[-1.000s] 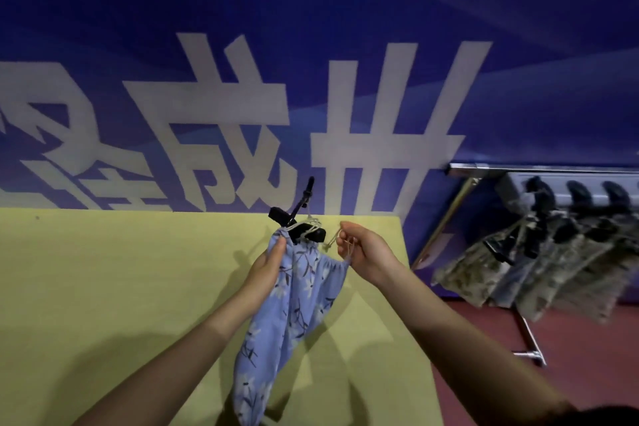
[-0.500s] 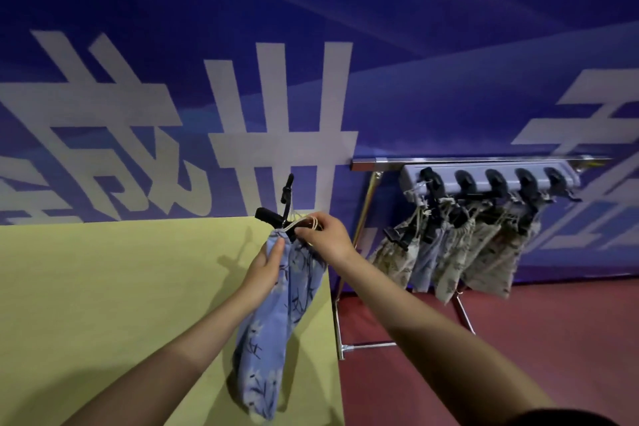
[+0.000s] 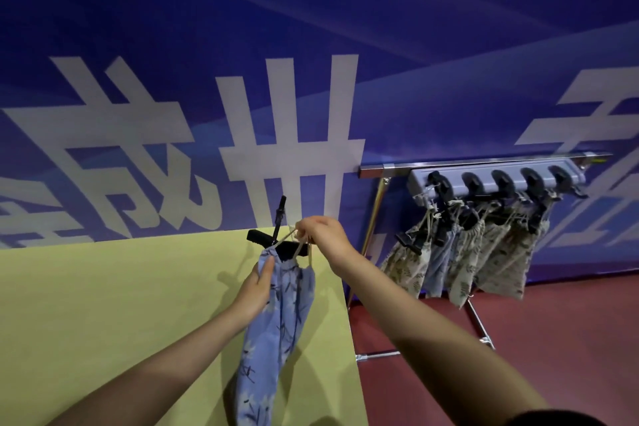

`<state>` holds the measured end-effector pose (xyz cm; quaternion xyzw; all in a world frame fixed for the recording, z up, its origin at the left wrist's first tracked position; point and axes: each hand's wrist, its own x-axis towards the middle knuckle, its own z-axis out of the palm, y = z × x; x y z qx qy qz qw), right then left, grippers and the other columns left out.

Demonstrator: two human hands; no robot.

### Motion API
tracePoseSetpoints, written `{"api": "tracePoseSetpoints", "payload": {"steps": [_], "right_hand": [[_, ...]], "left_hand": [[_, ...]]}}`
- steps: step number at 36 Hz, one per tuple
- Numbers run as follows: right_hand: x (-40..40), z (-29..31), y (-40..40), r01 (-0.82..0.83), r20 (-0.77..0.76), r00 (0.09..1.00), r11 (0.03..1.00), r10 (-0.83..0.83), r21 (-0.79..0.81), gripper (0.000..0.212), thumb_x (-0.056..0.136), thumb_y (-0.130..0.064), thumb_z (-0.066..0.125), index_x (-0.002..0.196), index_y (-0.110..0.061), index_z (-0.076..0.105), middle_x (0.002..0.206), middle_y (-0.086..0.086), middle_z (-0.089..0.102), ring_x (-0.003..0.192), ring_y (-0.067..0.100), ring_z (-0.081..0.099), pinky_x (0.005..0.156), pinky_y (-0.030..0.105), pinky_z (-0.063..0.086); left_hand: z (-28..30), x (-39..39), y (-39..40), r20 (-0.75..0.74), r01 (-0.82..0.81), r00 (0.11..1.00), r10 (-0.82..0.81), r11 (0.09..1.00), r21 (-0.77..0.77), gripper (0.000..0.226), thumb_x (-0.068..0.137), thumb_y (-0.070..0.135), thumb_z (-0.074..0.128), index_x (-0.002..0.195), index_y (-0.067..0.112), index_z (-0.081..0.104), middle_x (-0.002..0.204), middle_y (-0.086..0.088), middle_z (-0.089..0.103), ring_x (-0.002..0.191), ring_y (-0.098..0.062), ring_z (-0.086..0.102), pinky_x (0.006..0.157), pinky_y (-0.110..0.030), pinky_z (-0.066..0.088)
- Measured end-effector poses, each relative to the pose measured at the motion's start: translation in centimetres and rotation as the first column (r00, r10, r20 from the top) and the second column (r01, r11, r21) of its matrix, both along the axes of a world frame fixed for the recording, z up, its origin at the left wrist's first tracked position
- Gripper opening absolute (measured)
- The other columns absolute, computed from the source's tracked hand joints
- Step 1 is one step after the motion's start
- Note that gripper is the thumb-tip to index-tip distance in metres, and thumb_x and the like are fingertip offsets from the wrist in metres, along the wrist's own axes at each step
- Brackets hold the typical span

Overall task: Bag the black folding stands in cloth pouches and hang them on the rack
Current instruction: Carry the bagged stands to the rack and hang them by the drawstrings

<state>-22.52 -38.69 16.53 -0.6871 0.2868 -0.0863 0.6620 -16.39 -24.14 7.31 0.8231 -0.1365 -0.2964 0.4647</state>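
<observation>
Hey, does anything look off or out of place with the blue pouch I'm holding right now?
The black folding stand pokes out of the blue floral cloth pouch: the gathered mouth isn't closed over it. The right hand pinches the beige drawstring; the left hand grips the neck.

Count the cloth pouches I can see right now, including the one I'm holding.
6, possibly more hidden by overlap. One blue floral pouch is in the hands over the yellow table. Five hang bunched on the rack: four beige leaf-print, one plain blue second from left.
</observation>
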Motion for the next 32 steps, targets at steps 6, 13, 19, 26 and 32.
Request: {"api": "tracePoseSetpoints", "payload": {"steps": [6,13,19,26,32], "right_hand": [[2.0,1.9,3.3,-0.073,0.054,0.997,0.955,0.06,0.286,0.034,0.097,-0.013,0.05,0.064,-0.017,0.043,0.052,-0.003,0.036,0.046,0.015,0.038,0.055,0.028,0.041],[2.6,4.6,5.9,-0.275,-0.022,0.961,0.938,0.277,-0.212,0.025,0.097,-0.022,0.052,0.074,-0.015,0.043,0.061,0.001,0.043,0.052,0.015,0.038,0.052,0.029,0.032],[2.7,6.7,7.6,-0.354,-0.068,0.932,0.857,0.356,-0.375,0.017,0.097,-0.018,0.05,0.082,-0.01,0.054,0.066,0.002,0.05,0.057,0.013,0.045,0.057,0.029,0.037],[1.7,8.9,9.0,-0.273,0.063,0.948,0.899,0.312,-0.343,0.03,0.101,-0.014,0.043,0.075,-0.006,0.056,0.056,0.003,0.048,0.051,0.014,0.043,0.051,0.026,0.037],[0.1,9.4,7.7,-0.09,0.179,0.974,0.964,0.138,-0.251,0.035,0.101,-0.014,0.044,0.072,-0.003,0.059,0.05,0.001,0.045,0.049,0.019,0.039,0.051,0.029,0.034]], "left_hand": [[0.5,1.1,2.0,-0.008,0.043,0.999,-0.044,0.995,-0.095,0.06,0.099,0.057,0.024,0.142,0.019,0.041,0.129,-0.005,0.053,0.122,-0.021,0.05,0.091,-0.026,0.036],[1.0,2.9,4.9,0.103,-0.057,0.992,0.078,0.981,-0.185,0.02,0.103,0.03,0.037,0.12,0.029,0.047,0.125,-0.007,0.057,0.111,-0.021,0.057,0.096,-0.042,0.047],[6.8,4.4,7.1,0.432,0.057,0.893,0.127,0.92,-0.387,0.026,0.102,0.014,0.04,0.12,0.03,0.051,0.115,0.014,0.053,0.11,0.005,0.051,0.091,-0.018,0.043],[12.0,3.7,6.3,0.423,0.348,0.894,-0.147,0.823,-0.449,0.031,0.103,0.008,0.038,0.111,0.03,0.057,0.108,0.017,0.063,0.101,0.013,0.057,0.087,-0.009,0.042],[12.3,3.3,5.7,0.46,0.506,0.826,-0.326,0.788,-0.351,0.022,0.099,0.027,0.041,0.086,0.025,0.059,0.077,0.002,0.063,0.071,-0.01,0.056,0.066,-0.027,0.041]]}}
